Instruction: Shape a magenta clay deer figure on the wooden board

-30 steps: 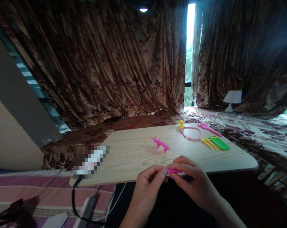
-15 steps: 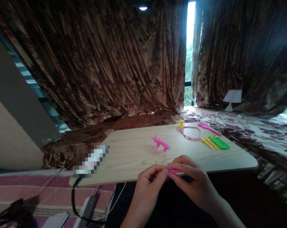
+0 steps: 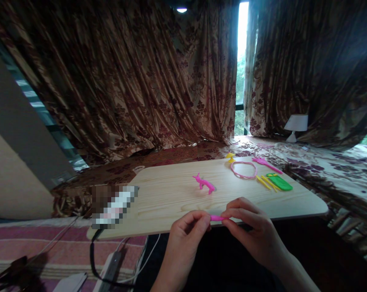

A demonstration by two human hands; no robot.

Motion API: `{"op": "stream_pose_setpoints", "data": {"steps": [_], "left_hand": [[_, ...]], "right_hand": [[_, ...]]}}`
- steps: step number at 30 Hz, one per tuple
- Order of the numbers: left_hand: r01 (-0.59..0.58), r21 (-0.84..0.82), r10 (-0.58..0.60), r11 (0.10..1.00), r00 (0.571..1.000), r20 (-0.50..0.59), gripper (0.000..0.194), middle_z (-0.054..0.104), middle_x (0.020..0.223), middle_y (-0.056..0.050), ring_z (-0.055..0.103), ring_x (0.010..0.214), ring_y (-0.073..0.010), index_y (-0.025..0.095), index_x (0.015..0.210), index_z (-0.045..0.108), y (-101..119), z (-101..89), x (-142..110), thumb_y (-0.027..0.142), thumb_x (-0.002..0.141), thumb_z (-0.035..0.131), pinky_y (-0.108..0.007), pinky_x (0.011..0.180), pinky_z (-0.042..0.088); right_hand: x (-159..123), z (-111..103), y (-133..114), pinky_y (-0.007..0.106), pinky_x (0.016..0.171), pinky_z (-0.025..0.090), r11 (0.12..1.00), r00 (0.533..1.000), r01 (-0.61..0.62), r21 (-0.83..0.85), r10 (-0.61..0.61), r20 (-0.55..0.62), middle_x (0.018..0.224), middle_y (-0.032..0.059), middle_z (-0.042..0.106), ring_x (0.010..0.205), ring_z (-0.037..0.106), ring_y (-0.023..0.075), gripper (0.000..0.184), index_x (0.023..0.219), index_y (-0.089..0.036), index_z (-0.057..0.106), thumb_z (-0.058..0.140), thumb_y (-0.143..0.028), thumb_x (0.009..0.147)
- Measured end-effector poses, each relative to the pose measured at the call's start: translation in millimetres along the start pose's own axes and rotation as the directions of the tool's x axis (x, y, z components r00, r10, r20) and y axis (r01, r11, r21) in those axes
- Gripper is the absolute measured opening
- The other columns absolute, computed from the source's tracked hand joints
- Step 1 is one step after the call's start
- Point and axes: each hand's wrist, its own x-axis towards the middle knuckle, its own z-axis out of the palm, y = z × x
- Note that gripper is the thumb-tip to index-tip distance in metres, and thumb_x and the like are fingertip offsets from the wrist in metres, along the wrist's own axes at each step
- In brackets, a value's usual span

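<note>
Pink piece (image 3: 216, 218) pinched between both hands' fingertips (image 3: 225, 215)

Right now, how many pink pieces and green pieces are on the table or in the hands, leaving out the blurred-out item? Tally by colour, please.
Pink: 4 (animal figure, ring, hand-shaped stick, slim piece between left hand and right hand)
Green: 1 (flat piece)
Total: 5

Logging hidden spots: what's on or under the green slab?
On the green slab, small yellow bits show at its far end. Whatever is under it is covered and cannot be seen.
</note>
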Motion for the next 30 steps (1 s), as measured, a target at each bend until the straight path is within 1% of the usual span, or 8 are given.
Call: {"op": "stream_pose_setpoints", "data": {"steps": [4, 9, 13, 16, 18, 23, 27, 30], "left_hand": [[0.003, 0.001, -0.003, 1.000, 1.000, -0.006, 0.020, 0.058, 0.070, 0.003, 0.051, 0.074, -0.0118, 0.018, 0.076, 0.065, -0.1, -2.2, -0.7, 0.035, 0.083, 0.059, -0.020, 0.071, 0.036], [0.013, -0.013, -0.014, 1.000, 1.000, -0.025, 0.019, 0.058, 0.069, 0.002, 0.051, 0.074, -0.0121, 0.018, 0.075, 0.065, 0.2, -2.9, -0.8, 0.035, 0.082, 0.060, -0.020, 0.072, 0.036], [0.017, -0.017, -0.017, 1.000, 0.999, -0.027, 0.019, 0.058, 0.069, 0.002, 0.051, 0.073, -0.0120, 0.018, 0.075, 0.065, 0.5, -1.3, -0.3, 0.035, 0.081, 0.061, -0.019, 0.071, 0.037], [0.013, -0.018, -0.013, 1.000, 1.000, -0.028, 0.018, 0.058, 0.069, 0.003, 0.050, 0.074, -0.0117, 0.018, 0.075, 0.066, 0.3, -1.4, -0.5, 0.035, 0.081, 0.060, -0.019, 0.071, 0.037], [0.014, -0.026, -0.015, 1.000, 1.000, -0.025, 0.018, 0.059, 0.069, 0.003, 0.051, 0.073, -0.0115, 0.018, 0.076, 0.066, 0.0, -1.9, -0.6, 0.034, 0.081, 0.061, -0.019, 0.071, 0.037], [0.015, -0.051, -0.017, 0.999, 0.999, -0.036, 0.016, 0.060, 0.068, 0.002, 0.052, 0.073, -0.0117, 0.018, 0.077, 0.067, 0.9, -1.8, 0.3, 0.033, 0.080, 0.062, -0.019, 0.070, 0.038], [0.033, -0.067, -0.036, 0.997, 0.998, -0.048, 0.014, 0.061, 0.069, 0.001, 0.053, 0.073, -0.0125, 0.018, 0.079, 0.068, 1.8, -1.3, -0.7, 0.031, 0.078, 0.064, -0.019, 0.069, 0.039], [0.029, -0.074, -0.033, 0.997, 0.998, -0.055, 0.013, 0.062, 0.069, 0.001, 0.053, 0.072, -0.0128, 0.017, 0.080, 0.069, 2.4, -0.6, -1.8, 0.030, 0.077, 0.065, -0.020, 0.069, 0.039]], "right_hand": [[-0.8, -2.4, 0.2, 0.030, 0.072, 0.049, 1.000, 1.000, 0.006, -0.009, -0.007, -0.016, 0.088, 0.0042, 0.061, 0.084, 0.057, 0.0166, 0.016, 0.095, -0.021, 0.065, 0.060, -0.012, 0.082], [-2.5, -4.8, 2.3, 0.030, 0.072, 0.048, 1.000, 1.000, 0.003, -0.024, -0.003, -0.012, 0.085, 0.0032, 0.061, 0.082, 0.057, 0.0158, 0.014, 0.089, -0.021, 0.065, 0.058, -0.010, 0.083], [-3.0, -4.8, 2.1, 0.031, 0.077, 0.048, 1.000, 1.000, -0.012, -0.008, 0.012, -0.019, 0.094, 0.0056, 0.061, 0.090, 0.057, 0.0176, 0.021, 0.101, -0.020, 0.062, 0.060, -0.012, 0.082], [-2.1, -4.1, 1.4, 0.031, 0.074, 0.048, 1.000, 1.000, -0.025, 0.012, 0.026, -0.012, 0.088, 0.0044, 0.060, 0.085, 0.057, 0.0169, 0.013, 0.093, -0.020, 0.062, 0.058, -0.012, 0.083], [-1.7, -3.9, 1.5, 0.030, 0.072, 0.048, 0.999, 1.000, -0.024, 0.022, 0.025, -0.010, 0.084, 0.0034, 0.060, 0.082, 0.056, 0.0162, 0.011, 0.088, -0.020, 0.062, 0.056, -0.011, 0.084], [-3.0, -3.4, 3.9, 0.031, 0.077, 0.047, 0.998, 0.999, -0.046, 0.039, 0.046, -0.002, 0.092, 0.0050, 0.059, 0.088, 0.056, 0.0170, 0.017, 0.097, -0.021, 0.061, 0.052, -0.012, 0.086], [-2.8, -1.9, 4.7, 0.030, 0.074, 0.046, 0.996, 0.997, -0.077, 0.048, 0.076, 0.014, 0.086, 0.0034, 0.059, 0.083, 0.055, 0.0164, 0.012, 0.090, -0.020, 0.061, 0.051, -0.014, 0.087], [-1.7, -1.3, 3.4, 0.031, 0.075, 0.045, 0.994, 0.996, -0.090, 0.060, 0.089, 0.016, 0.087, 0.0036, 0.059, 0.084, 0.055, 0.0163, 0.014, 0.090, -0.020, 0.060, 0.047, -0.014, 0.090]]}}
